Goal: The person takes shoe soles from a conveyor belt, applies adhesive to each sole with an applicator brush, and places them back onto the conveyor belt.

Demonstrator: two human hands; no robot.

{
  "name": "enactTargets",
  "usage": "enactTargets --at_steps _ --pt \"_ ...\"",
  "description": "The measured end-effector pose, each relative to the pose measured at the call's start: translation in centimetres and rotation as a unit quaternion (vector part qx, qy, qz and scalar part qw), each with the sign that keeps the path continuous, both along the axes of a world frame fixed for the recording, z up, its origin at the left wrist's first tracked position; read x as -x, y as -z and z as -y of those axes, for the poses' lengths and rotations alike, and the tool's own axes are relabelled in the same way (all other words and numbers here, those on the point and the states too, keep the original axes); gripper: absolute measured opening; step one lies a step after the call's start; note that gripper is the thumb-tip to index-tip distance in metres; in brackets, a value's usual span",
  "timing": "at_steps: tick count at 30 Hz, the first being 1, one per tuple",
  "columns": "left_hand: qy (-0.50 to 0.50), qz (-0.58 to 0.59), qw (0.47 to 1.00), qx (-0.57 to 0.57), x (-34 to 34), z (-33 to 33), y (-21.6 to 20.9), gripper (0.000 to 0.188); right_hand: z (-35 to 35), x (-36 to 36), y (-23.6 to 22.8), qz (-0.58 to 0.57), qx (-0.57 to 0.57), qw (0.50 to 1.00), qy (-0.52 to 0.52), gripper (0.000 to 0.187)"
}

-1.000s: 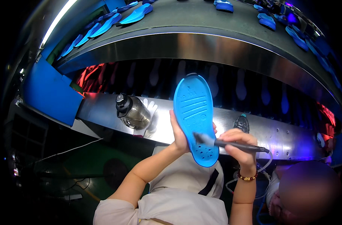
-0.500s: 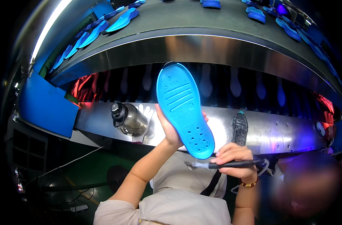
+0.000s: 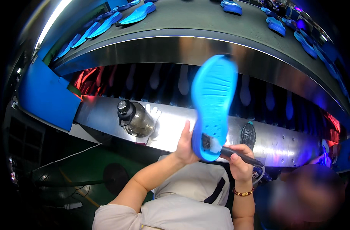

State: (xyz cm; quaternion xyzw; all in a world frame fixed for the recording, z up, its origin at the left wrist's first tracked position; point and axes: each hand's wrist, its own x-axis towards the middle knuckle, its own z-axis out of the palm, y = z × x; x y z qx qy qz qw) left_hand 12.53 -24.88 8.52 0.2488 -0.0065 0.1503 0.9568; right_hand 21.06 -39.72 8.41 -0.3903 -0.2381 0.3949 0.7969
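A bright blue shoe sole (image 3: 214, 90) stands tilted in front of me, its ridged, rimmed face toward me. My left hand (image 3: 185, 148) is closed on the sole's near left edge, thumb pointing up; part of its fingers is hidden behind the sole. In my right hand (image 3: 241, 164) is a black-handled brush (image 3: 242, 156) with a pale tube running from its rear end. The brush head lies against the sole's near end, below the small round holes.
A dark translucent bottle (image 3: 139, 122), a white glove (image 3: 153, 112) and a dark sole-shaped piece (image 3: 248, 134) are on the steel ledge (image 3: 290, 143). Behind, blue soles ride the upper belt (image 3: 182, 19); more pieces lie in the red-lit gap beneath. Another person (image 3: 317, 191) is close at right.
The sole has shifted right and leaned the other way. My right hand has brought the brush from below the sole up onto its near end.
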Motion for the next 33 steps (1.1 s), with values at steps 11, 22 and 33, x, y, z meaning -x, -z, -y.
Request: enactTargets --at_steps 11,22,33 --pt "0.195 -0.132 0.966 -0.104 0.5 -4.1 -1.0 0.052 0.1 -2.6 -4.4 0.435 0.108 0.886 -0.118 0.022" --pt "0.332 -0.212 0.877 -0.275 0.9 -5.4 -2.3 0.056 0.7 -4.3 -6.2 0.521 0.098 0.811 -0.248 0.019" --pt "0.198 -0.249 0.932 -0.174 3.4 -7.4 -1.9 0.054 2.7 -4.2 -4.1 0.445 0.094 0.872 -0.179 0.022"
